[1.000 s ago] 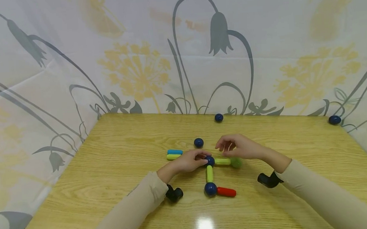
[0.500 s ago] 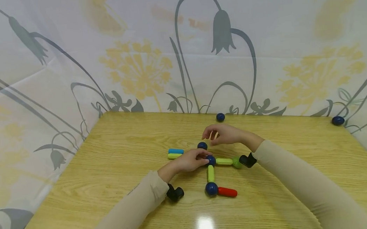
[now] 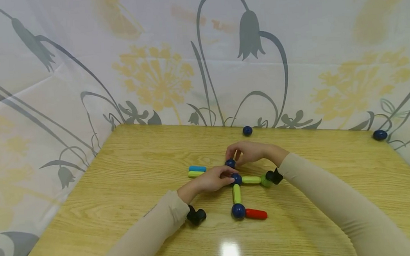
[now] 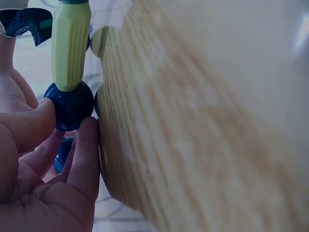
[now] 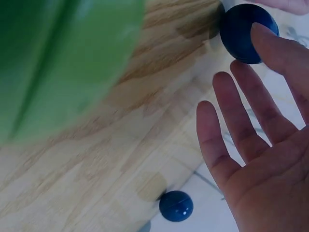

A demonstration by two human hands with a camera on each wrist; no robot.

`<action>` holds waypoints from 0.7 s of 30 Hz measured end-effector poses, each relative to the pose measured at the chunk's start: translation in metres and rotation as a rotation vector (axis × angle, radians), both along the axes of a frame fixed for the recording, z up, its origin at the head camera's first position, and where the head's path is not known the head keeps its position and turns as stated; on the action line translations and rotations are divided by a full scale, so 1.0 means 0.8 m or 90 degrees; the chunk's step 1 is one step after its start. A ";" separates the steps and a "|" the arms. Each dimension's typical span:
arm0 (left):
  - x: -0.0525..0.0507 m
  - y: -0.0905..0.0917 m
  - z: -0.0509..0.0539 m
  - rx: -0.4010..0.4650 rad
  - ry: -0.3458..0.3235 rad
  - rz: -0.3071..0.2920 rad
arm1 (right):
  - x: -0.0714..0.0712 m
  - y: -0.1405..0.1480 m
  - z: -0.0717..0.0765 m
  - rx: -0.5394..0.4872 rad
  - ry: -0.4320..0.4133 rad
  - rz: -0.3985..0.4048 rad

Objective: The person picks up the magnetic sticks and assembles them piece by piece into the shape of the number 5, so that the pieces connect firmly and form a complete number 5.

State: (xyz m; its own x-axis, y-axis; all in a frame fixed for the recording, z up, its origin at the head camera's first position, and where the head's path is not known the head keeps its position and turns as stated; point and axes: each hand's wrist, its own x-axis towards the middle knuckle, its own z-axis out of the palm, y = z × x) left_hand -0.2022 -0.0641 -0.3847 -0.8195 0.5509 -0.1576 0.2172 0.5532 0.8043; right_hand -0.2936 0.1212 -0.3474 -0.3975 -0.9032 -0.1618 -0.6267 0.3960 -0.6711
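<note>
Blue joint ball point(image 4: 73, 107) is pinched by left hand point(image 3: 213, 179), second ball point(image 5: 240, 38) by right hand point(image 3: 249, 151) (table's side edges point(image 3: 76, 189) distant).

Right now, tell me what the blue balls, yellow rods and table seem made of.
Blue balls: glossy, perhaps plastic or coated metal; small bright highlights. Yellow rods: probably moulded plastic, satin; even colour, ridged sides. Table: glossy wood or wood-look laminate; grain and a bright reflection.

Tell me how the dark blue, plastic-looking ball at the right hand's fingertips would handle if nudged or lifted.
The dark blue, plastic-looking ball would likely roll if nudged, being round with no flat side showing. Its smooth-looking surface may slip a little between fingers. It is probably stiff: no dent shows where the right hand touches it.
</note>
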 end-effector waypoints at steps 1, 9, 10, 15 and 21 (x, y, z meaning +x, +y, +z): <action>0.000 0.000 0.000 0.000 0.001 0.000 | 0.000 0.002 0.000 0.001 -0.004 -0.004; -0.002 0.001 -0.003 -0.007 0.002 0.007 | 0.001 0.016 -0.001 0.030 -0.038 -0.013; -0.002 0.001 -0.003 -0.006 0.001 0.008 | 0.001 0.018 -0.002 0.026 -0.033 -0.007; 0.000 0.002 -0.001 -0.002 -0.011 0.020 | 0.000 0.037 -0.001 0.018 -0.004 -0.048; 0.002 0.002 -0.002 0.000 -0.024 0.029 | 0.000 0.085 -0.004 0.017 0.032 -0.141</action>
